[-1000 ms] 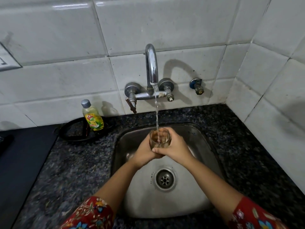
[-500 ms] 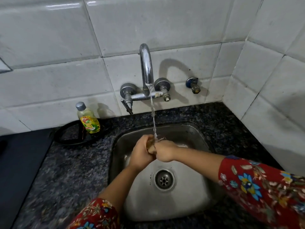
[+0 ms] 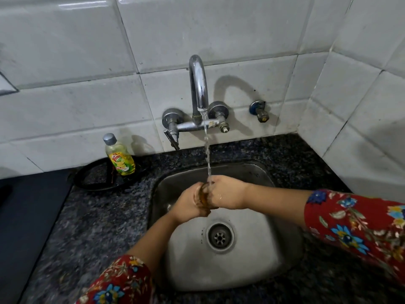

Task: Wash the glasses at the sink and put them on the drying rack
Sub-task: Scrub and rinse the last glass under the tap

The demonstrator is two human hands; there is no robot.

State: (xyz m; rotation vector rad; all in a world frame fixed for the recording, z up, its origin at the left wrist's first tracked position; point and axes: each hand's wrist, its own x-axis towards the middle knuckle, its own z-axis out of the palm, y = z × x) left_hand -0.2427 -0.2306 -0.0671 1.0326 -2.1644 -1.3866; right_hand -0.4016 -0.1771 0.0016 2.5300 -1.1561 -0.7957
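Beside sink [image 3: 252,275]: soap bottle [image 3: 120,158] labelled "Vim".

The dark speckled stone tabletop [image 3: 92,218] carries a recessed steel sink [image 3: 252,249] at its centre and, at the rear left against the tiled wall, a round black stand [image 3: 94,181] on which an upright yellow dish-soap bottle [image 3: 119,157] rests.

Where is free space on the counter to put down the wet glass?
Bare granite counter lies right of the sink, up to the tiled corner. Left of it, granite runs toward the black mat. Behind that, the soap bottle crowds the black ring.
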